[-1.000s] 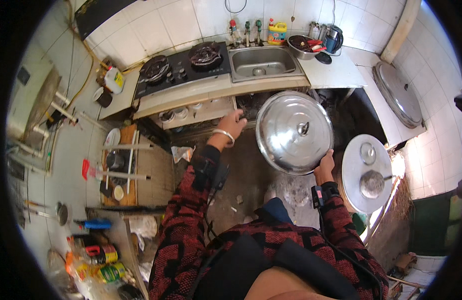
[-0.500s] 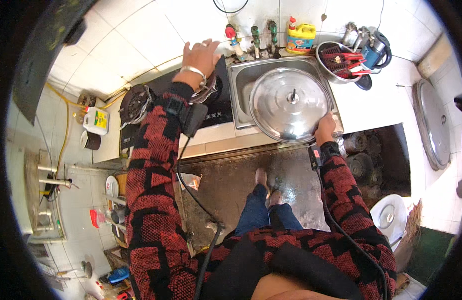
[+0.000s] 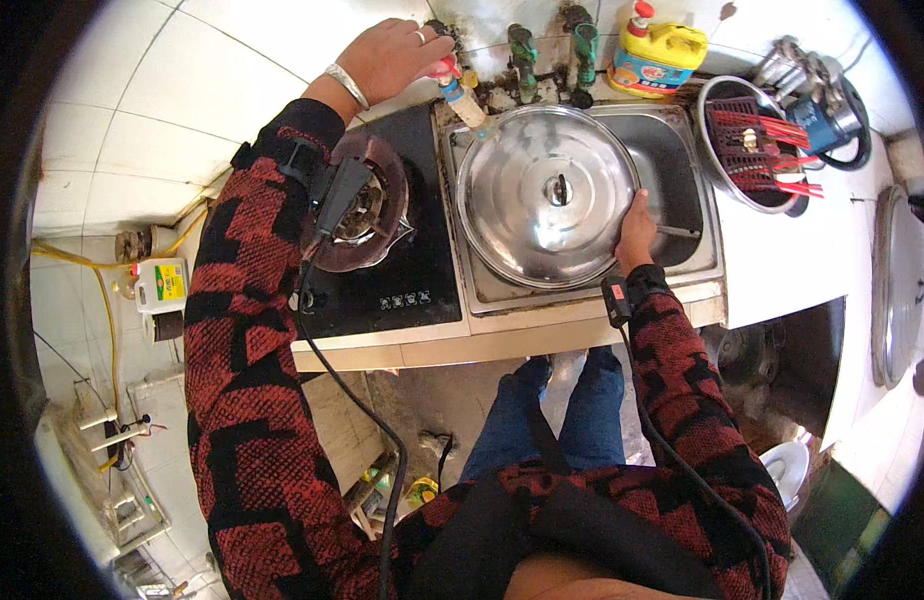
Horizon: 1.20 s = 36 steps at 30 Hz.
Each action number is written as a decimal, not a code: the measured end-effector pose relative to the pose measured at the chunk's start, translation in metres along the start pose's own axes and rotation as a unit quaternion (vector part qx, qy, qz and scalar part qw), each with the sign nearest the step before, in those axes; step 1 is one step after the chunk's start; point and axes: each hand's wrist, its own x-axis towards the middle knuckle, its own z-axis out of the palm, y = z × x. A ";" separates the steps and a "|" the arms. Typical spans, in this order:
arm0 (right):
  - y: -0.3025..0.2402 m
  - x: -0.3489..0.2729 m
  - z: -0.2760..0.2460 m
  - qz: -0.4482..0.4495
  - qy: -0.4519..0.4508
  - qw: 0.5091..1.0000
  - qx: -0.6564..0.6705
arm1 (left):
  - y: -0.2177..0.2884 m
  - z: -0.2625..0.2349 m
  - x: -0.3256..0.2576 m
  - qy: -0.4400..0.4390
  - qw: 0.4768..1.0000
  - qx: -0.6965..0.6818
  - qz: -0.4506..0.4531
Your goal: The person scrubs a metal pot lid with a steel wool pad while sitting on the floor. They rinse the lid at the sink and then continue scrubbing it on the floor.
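My left hand (image 3: 394, 62) reaches to the wall with its fingers closed on the red handle of a tap (image 3: 466, 102). The tap's pale spout points down at the edge of a large round steel lid (image 3: 527, 235). This lid, with a small black-and-silver knob in its middle, lies over the left part of the steel sink (image 3: 717, 265). My right hand (image 3: 637, 235) grips its right rim, the thumb on the near side. Whether water runs from the spout I cannot make out.
Left of the sink is a black gas hob (image 3: 422, 270) with a round burner. Green valves (image 3: 523, 62) and a yellow bottle (image 3: 657, 60) stand behind the sink. To its right sits a metal basin (image 3: 717, 150) holding a dark red basket and red-handled utensils, beside a kettle (image 3: 827, 125).
My left hand has gone from above the hob to the tap handle and closed on it. My right hand has shifted the lid left across the sink. I stand closer to the counter.
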 end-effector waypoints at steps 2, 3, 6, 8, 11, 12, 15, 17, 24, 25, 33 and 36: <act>0.006 0.007 0.012 0.043 -0.005 0.999 -0.013 | 0.005 0.004 0.002 0.061 0.998 -0.008 -0.018; 0.009 0.009 0.016 0.057 -0.020 0.998 0.010 | 0.009 0.007 0.001 0.056 0.997 0.000 -0.048; 0.020 0.013 0.025 0.129 -0.028 0.991 0.039 | 0.035 0.013 -0.005 0.056 0.981 -0.036 -0.182; 0.027 0.015 0.026 0.158 -0.053 0.985 0.034 | 0.061 0.016 -0.009 0.157 0.943 -0.069 -0.284; 0.024 0.026 0.012 0.225 -0.070 0.969 -0.076 | 0.164 0.030 -0.022 0.160 0.749 -0.294 -0.572; 0.019 0.033 0.005 0.232 -0.070 0.961 -0.132 | 0.202 0.043 -0.021 0.032 0.673 -0.364 -0.643; -0.003 0.050 -0.029 0.213 -0.134 0.954 -0.165 | 0.292 0.098 -0.030 -0.083 0.530 -0.404 -0.741; -0.016 0.059 -0.044 0.193 -0.095 0.960 -0.182 | 0.322 0.139 -0.038 -0.062 0.460 -0.466 -0.753; -0.024 0.050 -0.045 0.060 -0.007 0.992 -0.114 | 0.303 0.237 -0.010 -0.005 0.584 -0.490 -0.648; -0.025 0.048 -0.047 0.088 -0.006 0.994 -0.059 | 0.298 0.247 0.000 0.003 0.560 -0.494 -0.665; -0.005 0.031 -0.030 0.153 -0.045 0.978 0.133 | 0.380 0.234 -0.012 0.035 0.512 -0.512 -0.689; 0.024 0.020 -0.009 0.194 -0.127 0.958 0.168 | 0.415 0.190 -0.024 0.154 0.295 -0.533 -0.778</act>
